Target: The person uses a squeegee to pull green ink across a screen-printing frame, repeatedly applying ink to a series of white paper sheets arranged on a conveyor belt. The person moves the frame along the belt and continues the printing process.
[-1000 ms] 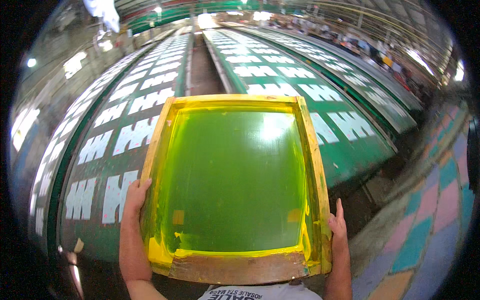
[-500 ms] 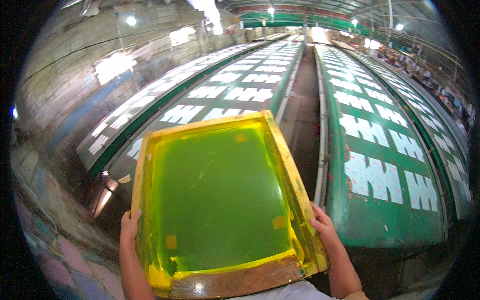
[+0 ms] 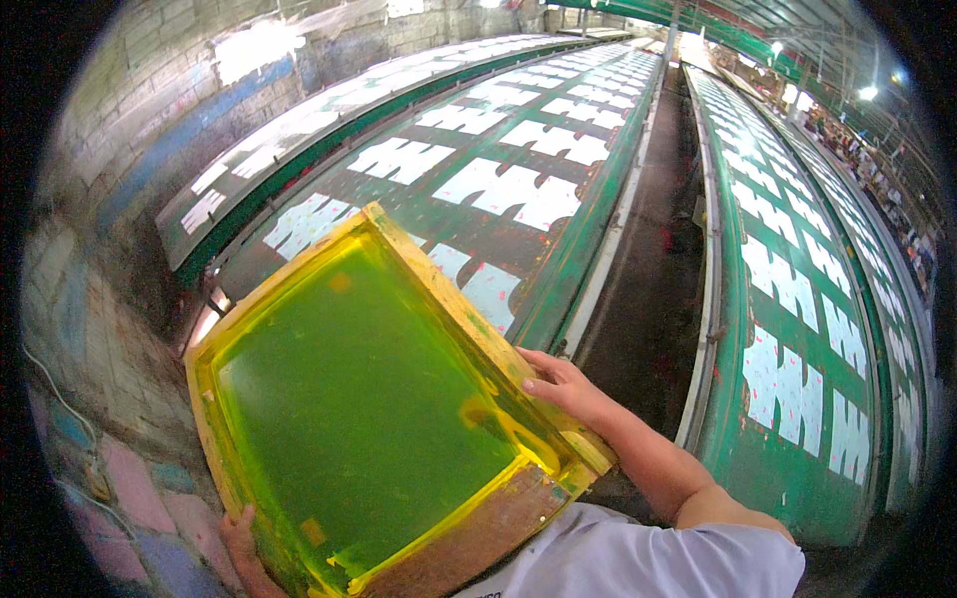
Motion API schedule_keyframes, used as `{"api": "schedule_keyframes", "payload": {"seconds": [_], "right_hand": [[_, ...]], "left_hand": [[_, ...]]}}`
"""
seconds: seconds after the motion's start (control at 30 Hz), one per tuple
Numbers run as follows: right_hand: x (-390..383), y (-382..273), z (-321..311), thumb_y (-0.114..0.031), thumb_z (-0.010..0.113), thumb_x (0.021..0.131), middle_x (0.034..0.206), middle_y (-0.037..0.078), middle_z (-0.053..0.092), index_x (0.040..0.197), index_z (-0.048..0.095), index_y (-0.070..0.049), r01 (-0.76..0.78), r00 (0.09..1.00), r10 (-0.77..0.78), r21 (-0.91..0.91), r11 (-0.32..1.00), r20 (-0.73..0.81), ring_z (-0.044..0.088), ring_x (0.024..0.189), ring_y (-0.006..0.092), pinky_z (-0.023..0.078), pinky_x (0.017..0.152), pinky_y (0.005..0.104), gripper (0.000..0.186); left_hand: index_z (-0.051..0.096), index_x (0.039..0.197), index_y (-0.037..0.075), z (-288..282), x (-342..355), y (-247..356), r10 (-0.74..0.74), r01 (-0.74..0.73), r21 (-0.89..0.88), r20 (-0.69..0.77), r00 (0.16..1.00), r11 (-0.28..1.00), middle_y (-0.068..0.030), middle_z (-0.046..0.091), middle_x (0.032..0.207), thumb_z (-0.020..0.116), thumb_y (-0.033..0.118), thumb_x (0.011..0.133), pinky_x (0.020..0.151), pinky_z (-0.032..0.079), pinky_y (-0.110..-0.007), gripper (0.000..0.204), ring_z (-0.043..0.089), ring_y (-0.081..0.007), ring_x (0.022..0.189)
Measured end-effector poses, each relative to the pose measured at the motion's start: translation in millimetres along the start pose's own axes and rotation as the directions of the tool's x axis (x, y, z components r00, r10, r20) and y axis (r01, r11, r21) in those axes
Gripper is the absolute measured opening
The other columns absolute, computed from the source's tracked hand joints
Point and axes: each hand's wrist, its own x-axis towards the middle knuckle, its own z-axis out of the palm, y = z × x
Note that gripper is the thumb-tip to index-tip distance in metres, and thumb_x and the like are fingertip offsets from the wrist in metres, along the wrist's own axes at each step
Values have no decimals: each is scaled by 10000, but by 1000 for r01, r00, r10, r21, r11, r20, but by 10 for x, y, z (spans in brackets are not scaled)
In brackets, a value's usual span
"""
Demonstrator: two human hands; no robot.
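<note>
Between my two hands I carry a screen printing frame (image 3: pixel 359 389), a yellow-stained wooden rectangle with green mesh and yellow ink smeared along its inner edges. A brown wooden strip (image 3: pixel 469 533) crosses the end closest to my body. My left hand (image 3: pixel 237 533) grips the frame's left side near the lower edge, its fingers partly hidden. My right hand (image 3: pixel 558 384) is closed on the right rail, thumb on top. The frame tilts, its far corner overlapping the near end of a long printing table (image 3: pixel 558 309) covered with white cut fabric pieces (image 3: pixel 508 189).
A dark aisle (image 3: pixel 643 249) runs between that table and another long green table (image 3: pixel 773 498) on the right, also laid with fabric pieces. Along the left stands a block wall (image 3: pixel 110 189), with a narrower table (image 3: pixel 239 184) beside it. A white cable (image 3: pixel 60 389) hangs there.
The frame has swung to the left and turned, its far end now over the left table's near end. My left hand has dropped lower; my view has shifted left. Both hands still hold it.
</note>
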Motion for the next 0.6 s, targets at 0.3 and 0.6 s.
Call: {"api": "schedule_keyframes", "payload": {"seconds": [0.3,0.6], "right_hand": [[1479,5,15,-391,776,1062,1553,166,662,1703,471,-48,-26,984,24,8,1000,177,627,1394,247,484,1191,425,788],[3129,319,-871,-289,764,1046,1386,124,713,1581,584,-52,-162,974,151,52,985,172,662,1264,216,522,1099,405,612]], "left_hand": [[679,1457,-18,-16,16,153,41,-26,62,-245,969,998,-110,742,1340,855,67,934,1063,532,-447,559,700,-312,1201],[723,1389,10,1311,13,1010,-115,148,55,-399,910,987,-97,749,1270,837,59,963,1000,535,-431,443,696,-272,1138]]}}
